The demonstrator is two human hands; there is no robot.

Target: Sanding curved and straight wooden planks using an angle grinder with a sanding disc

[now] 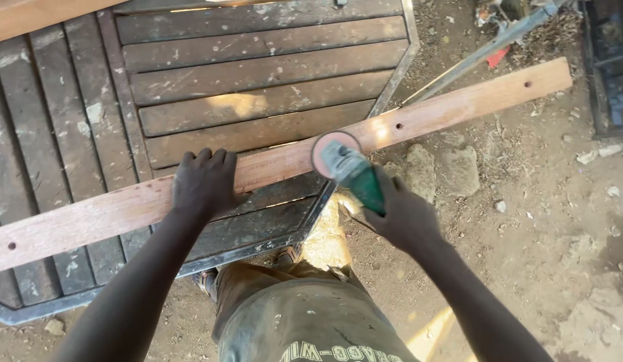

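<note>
Plank [271,167] of reddish wood lay across the scene with its long axis running from lower left to upper right, the far end pointing up toward the right edge over bare dirt and the near end reaching the left edge. Its middle rested on a slatted wooden panel [258,74] with a dark metal frame, which lay flat on the ground. Small round holes showed near both ends and one past the middle.

Your left hand [204,184] lay palm-down on top of the plank, fingers pressed close together and curled over its far edge, holding it flat. Your right hand [402,214] was wrapped around the green body of an angle grinder [348,167], fingers closed tight on it. The grinder's round sanding disc [335,153] sat on the plank's upper face, just right of your left hand, with the tool's body pointing back toward you. A grey metal bar [482,50] lay on the dirt beyond the plank, slanting the same way.
</note>
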